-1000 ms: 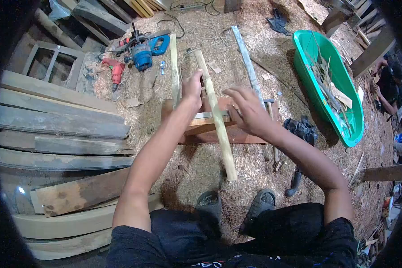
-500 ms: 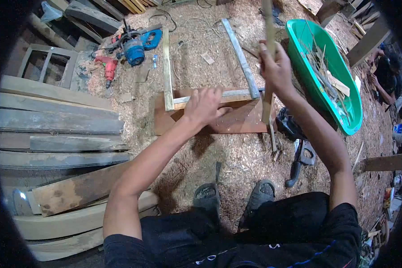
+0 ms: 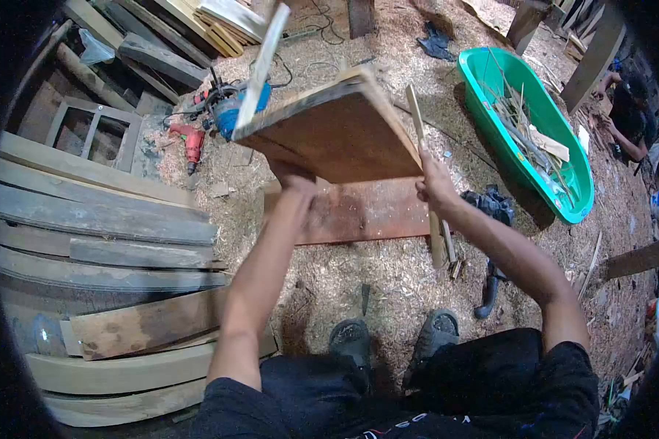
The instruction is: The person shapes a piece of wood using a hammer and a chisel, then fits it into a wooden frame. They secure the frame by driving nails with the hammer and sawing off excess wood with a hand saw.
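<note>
Both hands hold up a wooden assembly (image 3: 329,135) toward 12 o'clock in the view, tilted so that its broad brown face shows. One pale strip (image 3: 263,62) rises from its left corner, and another (image 3: 415,110) stands along its right side. The right hand (image 3: 435,180), just right of centre toward 2 o'clock, is closed around the assembly's near right corner. The left hand (image 3: 294,178), toward 11 o'clock, is against its underside near the left; its fingers are hidden, so how far they are bent cannot be told.

Below the assembly a reddish-brown board (image 3: 366,212) lies on the shaving-covered floor (image 3: 329,282). A red drill (image 3: 191,144) lies at 10 o'clock, near a blue power tool (image 3: 229,111) between 10 and 11. Long planks (image 3: 99,205) are ranged at 9 o'clock. The green tub (image 3: 580,175), holding wood scraps (image 3: 527,135), sits at 2 o'clock, and a black bag (image 3: 490,205) at 3. Another person (image 3: 632,121) is at the edge between 2 and 3, and grey sandals (image 3: 350,341) show at 6.
</note>
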Motion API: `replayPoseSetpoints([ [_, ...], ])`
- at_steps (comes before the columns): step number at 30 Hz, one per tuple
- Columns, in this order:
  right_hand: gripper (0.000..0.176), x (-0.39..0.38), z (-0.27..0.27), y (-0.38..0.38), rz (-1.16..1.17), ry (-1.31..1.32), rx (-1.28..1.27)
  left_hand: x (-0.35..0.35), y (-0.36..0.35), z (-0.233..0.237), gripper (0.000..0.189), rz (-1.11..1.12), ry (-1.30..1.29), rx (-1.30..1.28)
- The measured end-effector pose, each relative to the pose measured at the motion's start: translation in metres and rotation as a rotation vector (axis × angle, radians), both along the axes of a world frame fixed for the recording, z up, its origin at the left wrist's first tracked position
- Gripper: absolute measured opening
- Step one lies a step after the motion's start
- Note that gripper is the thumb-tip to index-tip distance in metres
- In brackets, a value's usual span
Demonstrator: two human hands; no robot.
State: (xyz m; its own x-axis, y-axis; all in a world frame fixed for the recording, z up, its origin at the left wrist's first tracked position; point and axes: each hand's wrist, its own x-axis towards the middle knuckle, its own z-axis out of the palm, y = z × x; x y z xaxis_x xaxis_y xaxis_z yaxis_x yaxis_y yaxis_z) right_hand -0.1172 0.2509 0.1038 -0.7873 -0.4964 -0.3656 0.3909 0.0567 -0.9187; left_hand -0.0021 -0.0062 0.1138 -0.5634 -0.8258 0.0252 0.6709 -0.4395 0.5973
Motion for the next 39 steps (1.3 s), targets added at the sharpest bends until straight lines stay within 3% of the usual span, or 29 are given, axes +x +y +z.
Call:
replayPoseSetpoints([
  [5,0.054,0.008,0.02,0.007,0.017,-0.2,-0.038,0.008,0.032,-0.044,0.068,-0.186,0.123,0.177],
  [6,0.052,0.013,0.024,0.007,0.033,-0.113,-0.026,0.009,0.036,-0.053,0.068,-0.23,0.148,0.191],
  [10,0.044,0.023,0.024,0.005,0.05,0.147,0.014,0.019,0.033,-0.117,0.059,-0.161,-0.072,0.325],
  [13,0.041,0.009,0.015,0.007,0.103,0.255,0.113,0.052,0.039,-0.165,0.048,-0.207,-0.616,0.392],
  [15,0.05,-0.006,-0.012,0.012,0.208,0.418,0.311,0.107,0.056,-0.146,0.041,-0.558,-0.887,0.109],
  [16,0.042,0.007,0.011,0.014,0.271,0.432,0.234,0.132,0.066,-0.123,0.038,-0.734,-1.011,-0.054],
  [17,0.037,0.011,-0.01,0.015,0.254,0.514,0.079,0.148,0.076,-0.072,0.036,-0.909,-1.159,-0.207],
  [19,0.037,0.02,-0.005,0.024,0.303,0.579,0.123,0.167,0.068,-0.042,0.034,-0.763,-1.27,-0.611],
  [20,0.038,0.021,-0.009,0.025,0.307,0.566,0.129,0.174,0.057,-0.023,0.031,-0.563,-1.223,-0.818],
  [21,0.038,0.023,-0.013,0.027,0.309,0.552,0.138,0.172,0.049,-0.001,0.028,-0.36,-1.163,-1.013],
  [23,0.038,0.026,-0.017,0.03,0.307,0.531,0.103,0.147,0.06,0.061,0.023,-0.248,-0.832,-1.08],
  [25,0.037,0.026,-0.016,0.027,0.296,0.506,0.02,0.108,0.064,0.093,0.027,-0.115,-0.798,-1.872],
  [30,0.041,0.019,-0.021,0.025,0.264,0.568,0.083,0.027,0.087,0.033,0.057,-0.336,-0.639,-2.108],
  [33,0.035,0.003,-0.022,0.038,0.144,0.682,0.053,0.021,0.094,0.027,0.053,-0.472,-0.923,-1.95],
  [34,0.034,-0.002,-0.014,0.048,0.113,0.733,0.198,0.023,0.1,0.049,0.047,-0.716,-1.104,-1.926],
  [38,0.03,-0.017,-0.01,0.073,-0.052,0.307,0.068,0.058,0.121,0.024,0.04,-0.694,-1.0,-1.987],
  [39,0.03,-0.016,-0.009,0.075,-0.045,0.315,0.077,0.067,0.126,0.016,0.042,-0.689,-0.955,-2.008],
])
